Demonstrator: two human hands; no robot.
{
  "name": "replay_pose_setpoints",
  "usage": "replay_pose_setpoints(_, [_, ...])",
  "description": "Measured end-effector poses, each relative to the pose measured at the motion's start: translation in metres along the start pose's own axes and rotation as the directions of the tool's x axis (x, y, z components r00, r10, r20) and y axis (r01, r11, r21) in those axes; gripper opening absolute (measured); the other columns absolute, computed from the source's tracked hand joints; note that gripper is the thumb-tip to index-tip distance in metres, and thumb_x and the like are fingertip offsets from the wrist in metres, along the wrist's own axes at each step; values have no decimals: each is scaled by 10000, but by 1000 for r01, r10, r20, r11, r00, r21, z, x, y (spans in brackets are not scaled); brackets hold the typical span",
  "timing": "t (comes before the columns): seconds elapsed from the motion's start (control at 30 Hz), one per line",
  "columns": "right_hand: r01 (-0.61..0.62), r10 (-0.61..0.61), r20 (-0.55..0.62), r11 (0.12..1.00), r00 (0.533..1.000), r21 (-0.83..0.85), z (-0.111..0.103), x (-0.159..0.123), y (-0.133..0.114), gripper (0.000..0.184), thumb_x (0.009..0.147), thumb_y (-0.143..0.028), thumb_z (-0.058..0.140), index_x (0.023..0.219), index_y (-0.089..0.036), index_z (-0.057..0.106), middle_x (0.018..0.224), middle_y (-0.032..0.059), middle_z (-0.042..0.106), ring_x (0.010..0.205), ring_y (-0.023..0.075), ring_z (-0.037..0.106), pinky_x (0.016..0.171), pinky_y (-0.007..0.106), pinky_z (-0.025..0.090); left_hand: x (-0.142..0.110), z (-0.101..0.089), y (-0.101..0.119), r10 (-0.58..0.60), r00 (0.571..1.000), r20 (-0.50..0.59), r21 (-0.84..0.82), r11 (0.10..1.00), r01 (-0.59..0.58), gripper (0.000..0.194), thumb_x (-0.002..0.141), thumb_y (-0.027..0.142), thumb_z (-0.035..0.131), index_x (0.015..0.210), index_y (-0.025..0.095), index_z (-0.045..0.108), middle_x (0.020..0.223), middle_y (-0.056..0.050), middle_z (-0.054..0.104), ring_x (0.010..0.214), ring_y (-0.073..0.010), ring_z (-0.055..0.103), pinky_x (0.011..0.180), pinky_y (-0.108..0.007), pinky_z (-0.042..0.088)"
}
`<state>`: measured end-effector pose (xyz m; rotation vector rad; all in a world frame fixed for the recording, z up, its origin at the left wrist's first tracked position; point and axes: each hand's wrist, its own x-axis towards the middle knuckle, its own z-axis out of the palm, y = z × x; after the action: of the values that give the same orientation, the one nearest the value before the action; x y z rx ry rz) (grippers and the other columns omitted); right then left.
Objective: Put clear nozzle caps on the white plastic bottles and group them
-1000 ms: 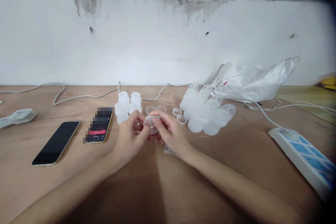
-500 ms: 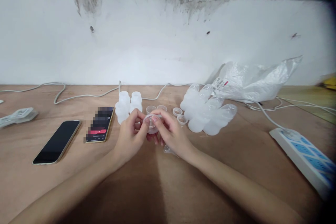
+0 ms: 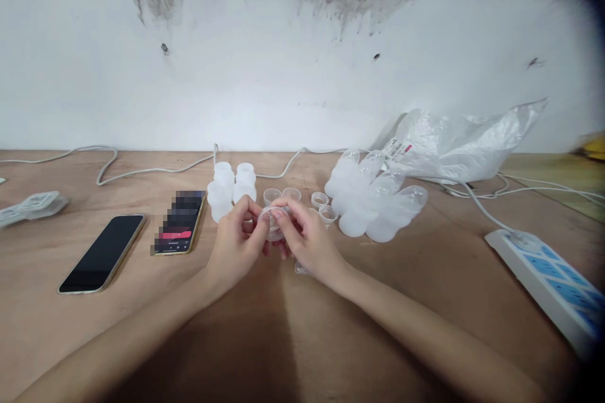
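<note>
Between both hands is a small clear round plastic container (image 3: 275, 231), its round top facing up. My left hand (image 3: 242, 233) is closed on its left side, with the thumb on the rim. From the right, my right hand (image 3: 309, 236) grips it too, its thumb pressing near the top. Fingers hide much of the container's sides. Just beyond the hands lie several clear plastic rings or shallow cups (image 3: 320, 199). Another clear piece (image 3: 300, 268) shows partly under my right hand. Behind my left hand stand several frosted white containers (image 3: 220, 201).
Stacked frosted and clear domed cups (image 3: 362, 195) lie at the right, before a clear plastic bag (image 3: 454, 145). Two phones, one dark (image 3: 101, 255) and one lit (image 3: 182, 223), rest at the left. A power strip (image 3: 543, 283) sits far right; white cables (image 3: 283, 170) run along the wall.
Both hands keep their hold on the container, with only a slight shift of the fingers. The other things on the table stay where they were.
</note>
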<state>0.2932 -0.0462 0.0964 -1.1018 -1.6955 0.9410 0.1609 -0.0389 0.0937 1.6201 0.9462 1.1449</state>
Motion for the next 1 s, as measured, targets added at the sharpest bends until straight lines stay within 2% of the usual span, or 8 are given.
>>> replay_pose_setpoints(0.17, [28,-39,-56,983,998,-180,1,-1,5,122,879,-283,372,856,-208,465,486,-65,464,359,70,472,382,178,353,0,0,-5,3,1000,-4,89,996,-2,189,837,324,461,724,189,393,562,49,514,438,-100,541,406,-201,402])
replay_pose_setpoints(0.3, [4,-11,-55,990,998,-144,0,-1,3,122,876,-306,373,901,-211,445,505,-62,491,360,71,474,377,175,346,3,-1,0,-25,1000,5,78,997,25,189,840,319,451,720,186,393,604,44,518,447,-88,544,412,-191,412])
replay_pose_setpoints(0.43, [25,-26,-14,997,1000,-79,-3,0,-2,105,871,-275,377,945,-215,421,571,-46,550,395,73,496,401,175,370,6,-3,5,-38,999,11,107,994,37,167,843,292,440,724,181,401,607,39,523,468,-80,548,382,-154,369])
replay_pose_setpoints(0.67, [44,-73,-85,953,994,-299,-2,-1,0,124,864,-245,371,914,-210,480,533,-48,496,392,75,457,404,189,333,1,-1,0,12,1000,-12,178,984,-9,145,835,276,443,728,188,402,608,34,524,493,-97,548,441,-190,409])
replay_pose_setpoints(0.87, [17,-33,-41,938,999,-345,-3,0,0,141,864,-229,352,949,-215,463,520,-52,484,402,82,465,407,188,313,3,-1,-3,-10,1000,-7,184,983,12,143,832,259,435,712,197,386,571,43,525,488,-111,556,453,-207,414])
replay_pose_setpoints(1.0, [4,-9,-13,934,1000,-357,-5,2,-1,117,872,-279,353,893,-217,451,503,-60,466,399,82,457,402,184,294,4,-1,-3,-12,1000,0,209,978,12,156,839,293,428,720,198,394,584,42,521,485,-114,556,445,-212,415])
